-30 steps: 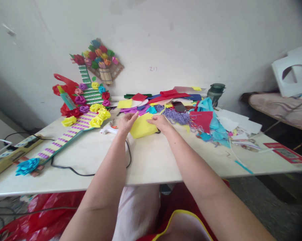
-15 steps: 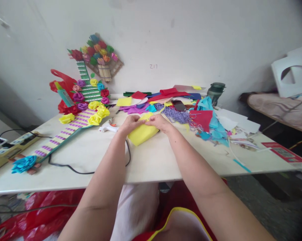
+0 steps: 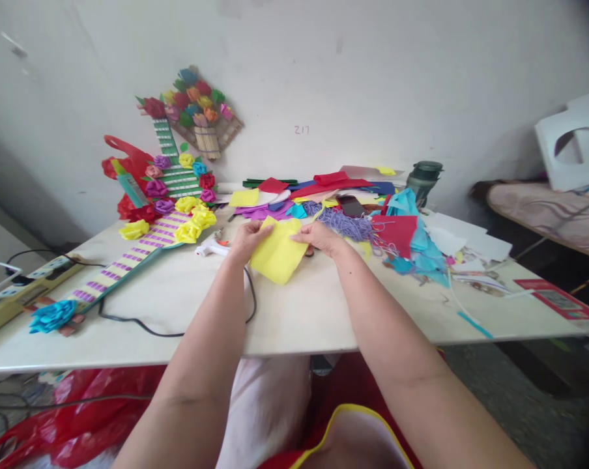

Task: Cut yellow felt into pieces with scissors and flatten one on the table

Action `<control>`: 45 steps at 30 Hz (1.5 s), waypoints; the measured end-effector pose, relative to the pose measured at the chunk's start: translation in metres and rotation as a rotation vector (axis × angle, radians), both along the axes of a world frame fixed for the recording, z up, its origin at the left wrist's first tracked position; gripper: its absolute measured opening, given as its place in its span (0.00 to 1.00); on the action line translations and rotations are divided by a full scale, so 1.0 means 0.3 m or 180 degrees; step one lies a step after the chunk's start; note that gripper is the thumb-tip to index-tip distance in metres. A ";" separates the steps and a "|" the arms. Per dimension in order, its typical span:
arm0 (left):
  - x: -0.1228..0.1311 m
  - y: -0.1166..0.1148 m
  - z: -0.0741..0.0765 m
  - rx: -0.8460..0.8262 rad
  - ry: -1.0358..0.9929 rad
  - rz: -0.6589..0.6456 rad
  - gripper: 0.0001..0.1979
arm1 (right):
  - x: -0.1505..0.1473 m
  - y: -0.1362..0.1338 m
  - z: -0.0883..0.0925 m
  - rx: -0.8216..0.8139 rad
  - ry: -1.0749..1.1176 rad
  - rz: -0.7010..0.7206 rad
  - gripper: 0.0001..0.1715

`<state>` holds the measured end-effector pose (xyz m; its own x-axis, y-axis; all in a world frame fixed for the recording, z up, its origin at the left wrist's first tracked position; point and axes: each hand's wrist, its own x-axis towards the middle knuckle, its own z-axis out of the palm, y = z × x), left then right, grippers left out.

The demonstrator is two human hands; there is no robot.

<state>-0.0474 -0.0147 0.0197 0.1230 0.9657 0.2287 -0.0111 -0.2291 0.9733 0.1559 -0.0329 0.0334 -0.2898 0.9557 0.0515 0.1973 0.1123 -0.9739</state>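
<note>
A yellow sheet of crepe paper is stretched between my two hands above the tabletop. My left hand pinches its left edge, thumb on top. On the opposite edge, my right hand grips the paper between thumb and fingers. A white glue gun lies just left of my left hand, partly covered by it. Behind the hands is a tangle of purple yarn. Something dark with a rounded end shows under my right hand, too hidden to name.
At left stand a striped board with paper flowers and a glue bottle. A black cord crosses the table. Coloured paper sheets pile up behind, near a dark green bottle. A power strip lies far left.
The yellow paper, bunched at its top edge between both hands before, is now spread flatter. My hands have moved slightly apart. The view has shifted a little.
</note>
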 end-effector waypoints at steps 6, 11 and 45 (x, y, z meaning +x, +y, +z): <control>-0.003 0.021 -0.025 -0.0205 -0.0110 -0.0447 0.21 | -0.008 -0.006 0.004 0.0030 -0.0142 -0.0208 0.11; 0.014 0.010 -0.020 -0.0475 -0.0152 -0.0468 0.21 | -0.005 -0.003 -0.001 0.0061 -0.0218 -0.0172 0.09; -0.006 0.052 -0.055 -0.0099 -0.0426 0.0167 0.16 | 0.023 0.034 -0.015 0.0043 0.0269 -0.1061 0.07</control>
<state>-0.0492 0.0008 0.0033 0.0427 0.9769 0.2095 -0.1299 -0.2025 0.9706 0.1627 -0.0226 0.0288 0.0442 0.9962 0.0754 0.1439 0.0683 -0.9872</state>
